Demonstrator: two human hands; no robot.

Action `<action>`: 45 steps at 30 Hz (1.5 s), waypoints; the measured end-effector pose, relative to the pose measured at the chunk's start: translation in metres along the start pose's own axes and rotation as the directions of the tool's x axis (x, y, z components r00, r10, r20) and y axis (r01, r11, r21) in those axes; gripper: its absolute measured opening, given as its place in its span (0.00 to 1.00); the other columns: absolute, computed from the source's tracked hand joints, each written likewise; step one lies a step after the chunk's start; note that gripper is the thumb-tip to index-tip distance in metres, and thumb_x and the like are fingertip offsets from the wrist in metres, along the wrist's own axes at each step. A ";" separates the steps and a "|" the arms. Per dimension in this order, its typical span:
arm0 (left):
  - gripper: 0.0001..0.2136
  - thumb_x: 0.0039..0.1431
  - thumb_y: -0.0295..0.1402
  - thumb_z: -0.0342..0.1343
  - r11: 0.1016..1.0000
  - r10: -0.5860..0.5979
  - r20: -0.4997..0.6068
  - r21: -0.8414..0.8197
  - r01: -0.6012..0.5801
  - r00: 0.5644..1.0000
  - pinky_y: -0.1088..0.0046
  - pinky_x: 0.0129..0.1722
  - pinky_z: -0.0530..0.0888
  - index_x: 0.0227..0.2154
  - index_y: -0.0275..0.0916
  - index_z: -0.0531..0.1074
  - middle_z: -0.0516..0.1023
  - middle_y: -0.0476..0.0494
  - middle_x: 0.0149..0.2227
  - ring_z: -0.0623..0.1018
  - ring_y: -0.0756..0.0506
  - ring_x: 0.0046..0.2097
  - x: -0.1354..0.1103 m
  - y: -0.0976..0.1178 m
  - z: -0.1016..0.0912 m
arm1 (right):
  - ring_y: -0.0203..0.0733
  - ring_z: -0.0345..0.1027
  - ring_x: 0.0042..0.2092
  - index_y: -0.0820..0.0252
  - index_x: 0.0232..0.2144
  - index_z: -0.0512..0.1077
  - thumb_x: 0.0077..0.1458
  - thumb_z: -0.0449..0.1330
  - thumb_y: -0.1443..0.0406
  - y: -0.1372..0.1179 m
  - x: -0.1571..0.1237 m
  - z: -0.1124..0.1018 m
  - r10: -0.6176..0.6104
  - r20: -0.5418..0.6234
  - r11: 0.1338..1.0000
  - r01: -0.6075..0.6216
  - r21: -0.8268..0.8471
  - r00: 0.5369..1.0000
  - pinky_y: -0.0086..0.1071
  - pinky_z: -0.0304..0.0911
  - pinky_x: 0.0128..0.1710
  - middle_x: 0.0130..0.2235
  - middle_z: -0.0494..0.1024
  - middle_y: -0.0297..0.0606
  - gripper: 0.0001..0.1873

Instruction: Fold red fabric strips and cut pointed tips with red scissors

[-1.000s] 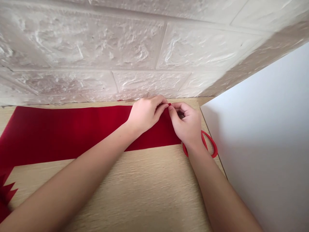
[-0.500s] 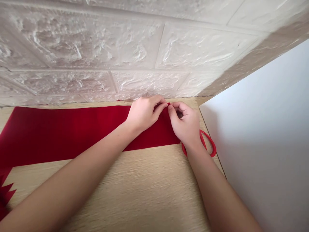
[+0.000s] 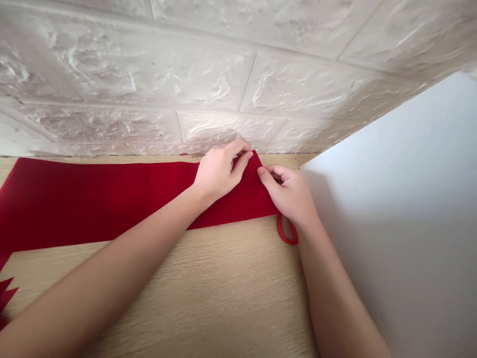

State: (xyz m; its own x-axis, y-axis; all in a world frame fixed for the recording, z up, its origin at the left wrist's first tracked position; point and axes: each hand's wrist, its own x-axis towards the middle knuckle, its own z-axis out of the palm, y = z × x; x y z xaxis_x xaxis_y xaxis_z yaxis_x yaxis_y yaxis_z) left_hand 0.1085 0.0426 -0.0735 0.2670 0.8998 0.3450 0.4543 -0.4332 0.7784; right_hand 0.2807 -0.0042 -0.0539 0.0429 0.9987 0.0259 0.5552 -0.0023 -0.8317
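A long strip of red fabric [image 3: 100, 199] lies across the wooden tabletop, close to the wall. My left hand [image 3: 221, 169] pinches its far right corner between thumb and fingers. Along the short right edge, my right hand [image 3: 288, 191] holds the fabric with thumb and forefinger, a little below that corner. Under my right wrist shows a red loop handle [image 3: 287, 231], which looks like a scissors handle; the rest of it is hidden by the hand and fabric.
Behind the table [image 3: 208, 288] rises a white brick-textured wall [image 3: 194, 64]. A plain white panel [image 3: 402, 199] stands on the right. Red pointed pieces [image 3: 5, 296] lie at the left edge.
My right hand has slid down along the short edge, away from my left hand. The fabric corner now shows at my left fingertips, and the second red loop is covered.
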 end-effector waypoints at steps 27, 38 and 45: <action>0.06 0.69 0.33 0.53 1.000 0.012 -0.023 0.027 -0.012 1.000 0.71 0.31 0.67 0.40 0.39 0.75 0.79 0.50 0.32 0.72 0.50 0.28 0.001 -0.004 0.004 | 0.28 0.47 0.15 0.57 0.27 0.72 0.53 0.65 0.43 -0.018 -0.034 -0.045 0.443 0.287 0.895 -0.397 -0.205 0.849 0.28 0.42 0.16 0.15 0.63 0.24 0.24; 0.05 0.68 0.32 0.54 1.000 0.011 -0.010 0.008 -0.010 1.000 0.71 0.33 0.68 0.39 0.39 0.75 0.79 0.50 0.31 0.72 0.50 0.29 0.001 -0.003 0.003 | 0.29 0.48 0.16 0.57 0.26 0.72 0.50 0.67 0.41 -0.016 -0.035 -0.042 0.440 0.256 0.893 -0.391 -0.222 0.861 0.28 0.43 0.17 0.15 0.62 0.24 0.26; 0.05 0.68 0.31 0.54 0.999 0.032 -0.020 -0.015 -0.032 0.999 0.71 0.32 0.67 0.38 0.39 0.74 0.79 0.50 0.31 0.72 0.50 0.29 0.001 -0.004 0.004 | 0.29 0.48 0.17 0.57 0.25 0.73 0.51 0.67 0.41 -0.016 -0.036 -0.037 0.400 0.215 0.904 -0.344 -0.255 0.891 0.29 0.46 0.19 0.15 0.61 0.24 0.26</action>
State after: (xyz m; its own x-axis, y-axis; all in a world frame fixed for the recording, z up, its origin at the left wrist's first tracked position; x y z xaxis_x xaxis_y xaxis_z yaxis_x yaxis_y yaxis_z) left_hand 0.1106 0.0454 -0.0788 0.2645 0.8863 0.3803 0.4326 -0.4614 0.7746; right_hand 0.3008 -0.0417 -0.0208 0.0816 0.8997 -0.4289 0.6986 -0.3585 -0.6192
